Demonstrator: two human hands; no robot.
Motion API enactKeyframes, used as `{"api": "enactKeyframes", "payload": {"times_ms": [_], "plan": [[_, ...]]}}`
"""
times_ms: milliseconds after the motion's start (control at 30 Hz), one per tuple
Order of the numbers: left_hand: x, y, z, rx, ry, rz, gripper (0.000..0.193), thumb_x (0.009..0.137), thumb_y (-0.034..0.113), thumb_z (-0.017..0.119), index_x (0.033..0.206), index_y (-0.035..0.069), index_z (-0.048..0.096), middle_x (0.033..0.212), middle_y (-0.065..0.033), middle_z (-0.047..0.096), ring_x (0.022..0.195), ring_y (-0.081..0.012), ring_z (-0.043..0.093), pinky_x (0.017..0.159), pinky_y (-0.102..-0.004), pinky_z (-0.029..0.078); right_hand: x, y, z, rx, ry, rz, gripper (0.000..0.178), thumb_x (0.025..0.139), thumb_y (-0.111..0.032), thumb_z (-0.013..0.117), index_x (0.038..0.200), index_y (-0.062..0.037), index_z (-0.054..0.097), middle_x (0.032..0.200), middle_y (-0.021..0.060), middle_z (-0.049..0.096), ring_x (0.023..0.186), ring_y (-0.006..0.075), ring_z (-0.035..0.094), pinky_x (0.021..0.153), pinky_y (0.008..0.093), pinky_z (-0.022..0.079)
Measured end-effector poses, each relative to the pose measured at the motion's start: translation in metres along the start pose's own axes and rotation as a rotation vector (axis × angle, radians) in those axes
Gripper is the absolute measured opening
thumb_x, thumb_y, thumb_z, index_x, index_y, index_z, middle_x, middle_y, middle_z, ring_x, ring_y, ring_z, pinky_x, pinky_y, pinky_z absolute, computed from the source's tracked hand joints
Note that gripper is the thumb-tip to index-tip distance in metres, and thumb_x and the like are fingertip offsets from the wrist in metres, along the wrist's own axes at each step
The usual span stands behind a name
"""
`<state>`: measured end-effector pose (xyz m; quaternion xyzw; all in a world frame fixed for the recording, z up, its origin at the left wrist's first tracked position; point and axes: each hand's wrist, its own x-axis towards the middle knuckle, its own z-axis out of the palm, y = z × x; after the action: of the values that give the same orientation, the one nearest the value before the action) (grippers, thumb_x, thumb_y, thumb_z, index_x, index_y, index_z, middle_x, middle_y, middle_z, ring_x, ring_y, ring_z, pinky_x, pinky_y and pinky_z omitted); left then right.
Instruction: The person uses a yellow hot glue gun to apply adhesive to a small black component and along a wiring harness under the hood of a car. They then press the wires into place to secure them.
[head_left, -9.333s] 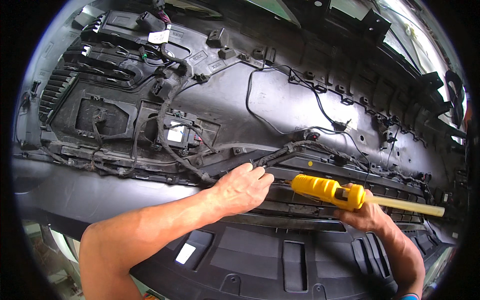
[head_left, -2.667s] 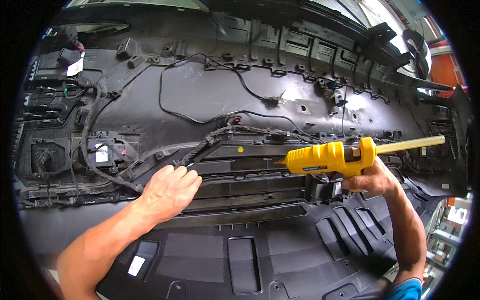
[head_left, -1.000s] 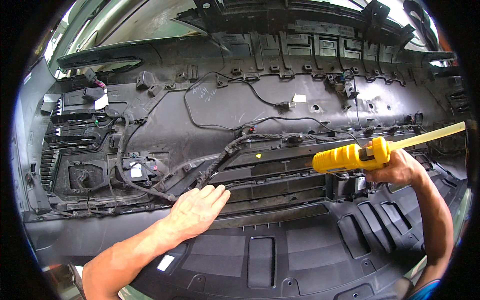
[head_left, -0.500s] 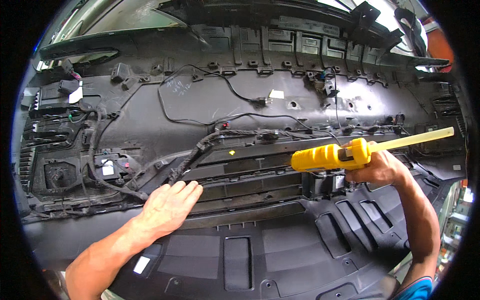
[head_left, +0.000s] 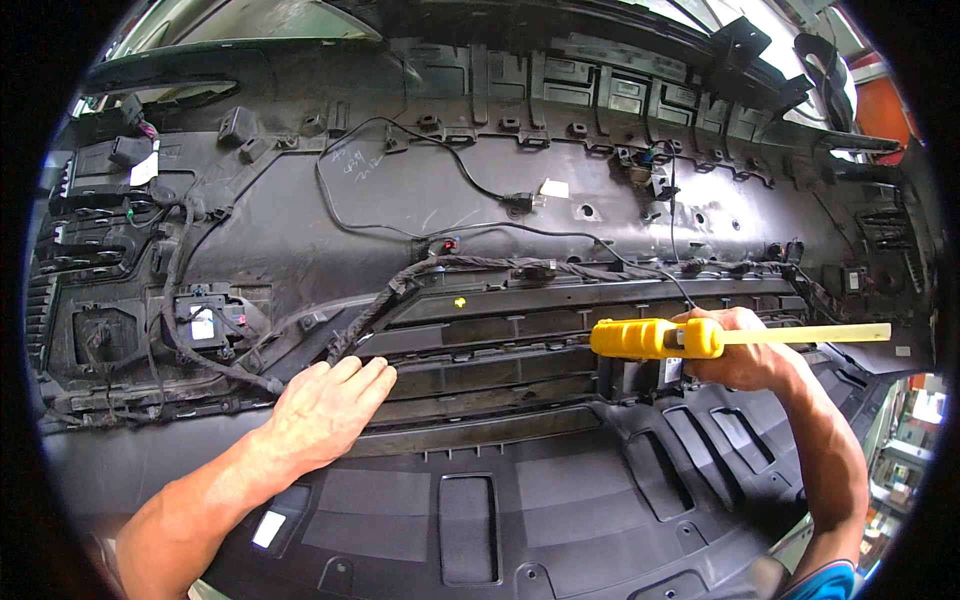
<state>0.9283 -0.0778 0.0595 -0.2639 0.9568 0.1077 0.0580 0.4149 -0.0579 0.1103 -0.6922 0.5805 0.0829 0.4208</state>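
Gripping the yellow glue gun (head_left: 640,339), my right hand (head_left: 738,362) is closed around its handle. The gun's body lies just left of that hand, nozzle toward my left, while its pale glue stick (head_left: 830,334) sticks out to the hand's right. My left hand (head_left: 325,410) rests palm down, fingers close together, well apart from the gun; its palm is hidden, so I can't tell whether it grips anything. Just beyond those fingertips begins the taped wiring harness (head_left: 385,295), and to their right runs the slatted grille (head_left: 480,378). Left of and beyond my left hand, a shallow recess (head_left: 258,296) holds a black module with a white label (head_left: 203,322). Nearer me than that hand, a sunken pocket (head_left: 294,500) contains another white label (head_left: 268,529).
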Motion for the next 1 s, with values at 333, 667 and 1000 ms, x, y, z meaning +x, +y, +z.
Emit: {"api": "enactKeyframes", "payload": {"times_ms": [333,667,1000], "plan": [[0.000,0.000,0.000,-0.053,-0.028,-0.017,0.051,0.084,0.011,0.074,0.133,-0.001,0.068,0.133,-0.0113,0.070,0.106,-0.0256,0.068,0.082,-0.0383,0.056,0.003,0.001,0.004,-0.019,0.057,-0.062,0.052,0.083,-0.019,0.080,0.133,-0.0126,0.068,0.100,0.0163,0.078,0.092,0.0400,0.076,0.084,0.0455,0.062],[0.000,-0.001,0.001,-0.056,-0.029,-0.015,0.053,0.082,0.011,0.074,0.133,-0.001,0.068,0.133,-0.0106,0.071,0.106,-0.0247,0.068,0.082,-0.0370,0.056,0.004,-0.003,0.009,-0.130,0.076,-0.081,0.050,0.083,-0.018,0.083,0.130,-0.0077,0.067,0.099,0.0138,0.078,0.089,0.0361,0.077,0.083,0.0440,0.063],[0.001,-0.002,0.003,-0.059,-0.018,-0.023,0.050,0.084,0.011,0.074,0.133,0.001,0.068,0.132,-0.0096,0.071,0.104,-0.0247,0.068,0.081,-0.0375,0.056,0.007,-0.018,0.014,-0.179,0.127,-0.062,0.045,0.085,-0.016,0.080,0.128,-0.0084,0.067,0.100,0.0158,0.079,0.091,0.0364,0.079,0.084,0.0424,0.064]]}}
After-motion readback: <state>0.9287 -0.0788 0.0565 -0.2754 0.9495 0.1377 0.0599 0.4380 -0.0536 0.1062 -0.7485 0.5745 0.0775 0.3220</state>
